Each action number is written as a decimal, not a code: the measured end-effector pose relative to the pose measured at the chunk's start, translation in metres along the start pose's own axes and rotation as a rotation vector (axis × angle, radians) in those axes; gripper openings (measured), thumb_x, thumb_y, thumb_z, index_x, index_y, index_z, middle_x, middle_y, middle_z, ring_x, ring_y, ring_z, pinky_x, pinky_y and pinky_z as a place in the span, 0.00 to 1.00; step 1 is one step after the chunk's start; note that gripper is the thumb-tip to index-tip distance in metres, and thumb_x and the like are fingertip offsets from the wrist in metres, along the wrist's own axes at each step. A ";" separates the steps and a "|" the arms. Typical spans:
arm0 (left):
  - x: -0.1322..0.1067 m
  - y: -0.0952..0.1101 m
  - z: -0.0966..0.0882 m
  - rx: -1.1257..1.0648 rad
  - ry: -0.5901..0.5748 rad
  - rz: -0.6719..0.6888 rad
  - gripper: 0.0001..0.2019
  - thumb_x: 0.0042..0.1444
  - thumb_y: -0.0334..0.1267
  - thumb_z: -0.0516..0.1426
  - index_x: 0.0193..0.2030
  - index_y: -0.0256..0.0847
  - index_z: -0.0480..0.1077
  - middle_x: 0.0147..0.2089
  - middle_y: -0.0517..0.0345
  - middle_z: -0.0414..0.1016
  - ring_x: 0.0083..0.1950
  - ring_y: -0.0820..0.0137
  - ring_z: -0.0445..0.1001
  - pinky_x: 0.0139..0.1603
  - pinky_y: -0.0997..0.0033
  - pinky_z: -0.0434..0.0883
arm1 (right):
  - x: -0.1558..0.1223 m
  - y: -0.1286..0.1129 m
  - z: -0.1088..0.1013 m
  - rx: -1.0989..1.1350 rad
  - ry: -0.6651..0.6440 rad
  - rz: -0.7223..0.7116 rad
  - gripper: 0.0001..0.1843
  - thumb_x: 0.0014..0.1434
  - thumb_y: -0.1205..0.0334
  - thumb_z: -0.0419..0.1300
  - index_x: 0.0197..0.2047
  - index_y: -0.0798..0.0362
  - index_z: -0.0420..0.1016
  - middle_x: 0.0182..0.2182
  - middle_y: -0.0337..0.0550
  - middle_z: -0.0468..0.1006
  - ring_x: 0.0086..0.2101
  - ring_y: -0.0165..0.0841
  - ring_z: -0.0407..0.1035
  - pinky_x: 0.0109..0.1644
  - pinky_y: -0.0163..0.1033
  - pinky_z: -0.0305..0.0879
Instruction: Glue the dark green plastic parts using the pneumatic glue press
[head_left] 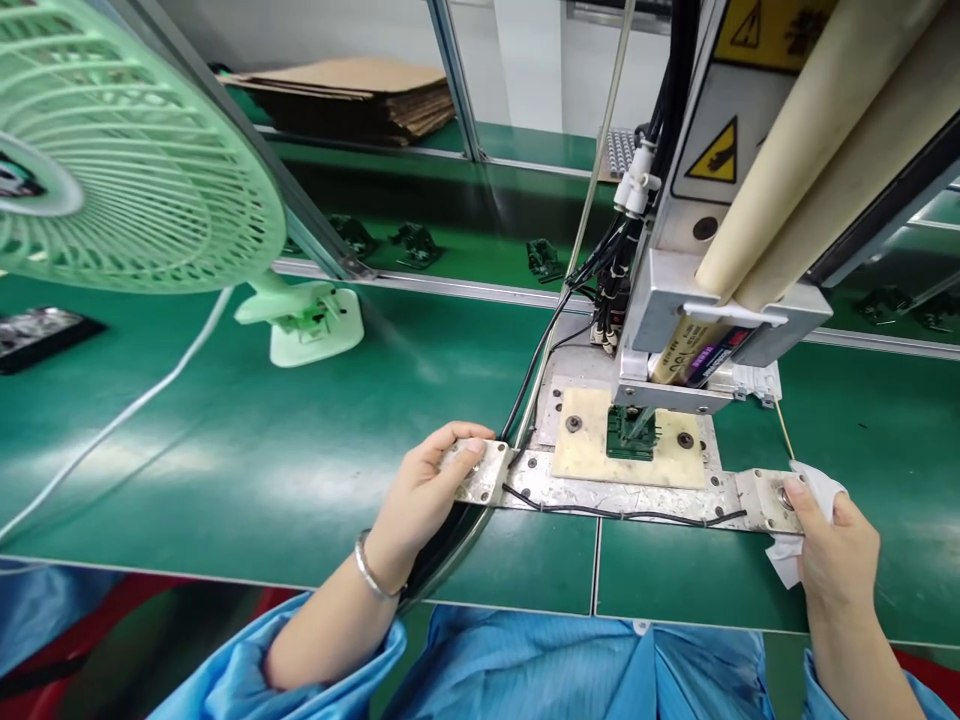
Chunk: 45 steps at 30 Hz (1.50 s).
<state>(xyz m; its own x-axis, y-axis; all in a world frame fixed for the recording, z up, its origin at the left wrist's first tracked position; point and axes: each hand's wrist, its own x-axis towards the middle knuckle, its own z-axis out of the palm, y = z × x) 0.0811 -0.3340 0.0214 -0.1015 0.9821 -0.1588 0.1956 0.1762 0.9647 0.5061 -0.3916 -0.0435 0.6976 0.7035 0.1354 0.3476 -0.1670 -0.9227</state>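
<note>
My left hand (pixel 424 492) rests on the left end of a metal bar (pixel 622 496), its thumb pressed on the left button plate (pixel 474 470), fingers curled. My right hand (pixel 832 552) holds a white cloth (pixel 795 560) and its thumb presses the button (pixel 784 494) at the bar's right end. Between them a small dark green part (pixel 631 434) sits in a cream fixture plate (pixel 592 440) under the machine head (pixel 712 320). A black wire (pixel 622 514) runs along the bar.
A mint green clip fan (pixel 127 150) stands at the left with its white cord (pixel 127 415). Behind runs a conveyor (pixel 465 250) carrying several dark parts. Flattened cardboard (pixel 352 95) lies at the back. A dark tray (pixel 37 335) sits far left.
</note>
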 end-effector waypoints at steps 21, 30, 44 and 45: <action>-0.006 0.050 0.014 0.493 0.072 0.506 0.18 0.57 0.49 0.58 0.50 0.42 0.69 0.52 0.51 0.73 0.57 0.57 0.71 0.63 0.58 0.65 | -0.002 -0.012 0.004 -0.002 -0.026 0.053 0.23 0.46 0.41 0.70 0.31 0.54 0.77 0.21 0.37 0.71 0.23 0.34 0.63 0.24 0.37 0.59; 0.042 0.068 0.085 0.235 -0.569 0.295 0.39 0.40 0.47 0.71 0.59 0.41 0.63 0.63 0.41 0.67 0.63 0.49 0.67 0.65 0.45 0.64 | -0.004 -0.019 0.007 0.027 -0.026 0.100 0.25 0.44 0.41 0.72 0.32 0.55 0.78 0.23 0.38 0.72 0.25 0.33 0.63 0.26 0.35 0.60; 0.001 0.092 0.068 -0.077 -0.787 -0.346 0.25 0.49 0.60 0.64 0.38 0.35 0.77 0.35 0.52 0.79 0.37 0.65 0.76 0.39 0.70 0.73 | -0.002 -0.031 0.012 0.064 -0.049 0.071 0.27 0.43 0.39 0.70 0.33 0.56 0.78 0.25 0.39 0.73 0.27 0.34 0.65 0.27 0.36 0.61; -0.008 0.091 0.066 -0.164 -0.811 -0.438 0.27 0.48 0.61 0.64 0.38 0.35 0.78 0.36 0.51 0.80 0.37 0.64 0.76 0.38 0.70 0.73 | -0.003 -0.031 0.012 0.062 -0.026 0.069 0.25 0.43 0.40 0.71 0.30 0.55 0.77 0.24 0.39 0.71 0.26 0.33 0.64 0.27 0.36 0.60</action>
<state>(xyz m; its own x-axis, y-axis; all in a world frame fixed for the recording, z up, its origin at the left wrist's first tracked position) 0.1641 -0.3214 0.0965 0.5901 0.5875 -0.5538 0.1549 0.5908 0.7918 0.4862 -0.3801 -0.0200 0.7015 0.7099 0.0619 0.2594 -0.1735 -0.9501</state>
